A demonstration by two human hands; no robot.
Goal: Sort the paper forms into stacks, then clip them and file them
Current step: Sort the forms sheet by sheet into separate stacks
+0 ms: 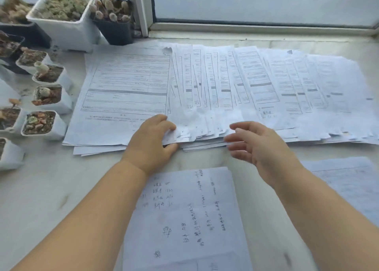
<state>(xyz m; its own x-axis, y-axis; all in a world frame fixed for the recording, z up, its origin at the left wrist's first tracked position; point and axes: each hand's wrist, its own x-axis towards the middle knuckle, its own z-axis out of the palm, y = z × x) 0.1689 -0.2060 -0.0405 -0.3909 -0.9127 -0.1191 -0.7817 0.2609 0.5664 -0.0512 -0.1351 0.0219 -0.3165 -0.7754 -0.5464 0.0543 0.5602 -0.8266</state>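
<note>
from the head view, my left hand lies at the near edge of the paper forms, fingers curled over the lower corners of a few sheets and thumb tucked beneath them, pinching that bundle where it overlaps the left stack. my right hand hovers just beside it, to the right, fingers spread and loosely bent, holding nothing; its fingertips are near the front edge of the fanned sheets, and i cannot tell whether they touch the paper.

the forms are spread in a long fan across the pale tabletop, running from a flat stack with a printed form on top at the left to overlapping sheets that reach the right border. nearer to me, between my forearms, lies a handwritten sheet, apart from the fan. another printed page lies beyond my right forearm, at the right edge.

along the left side stand small white pots with succulents, close to the left stack. behind them sit a bigger white pot and a dark pot of cacti, against the window frame.
</note>
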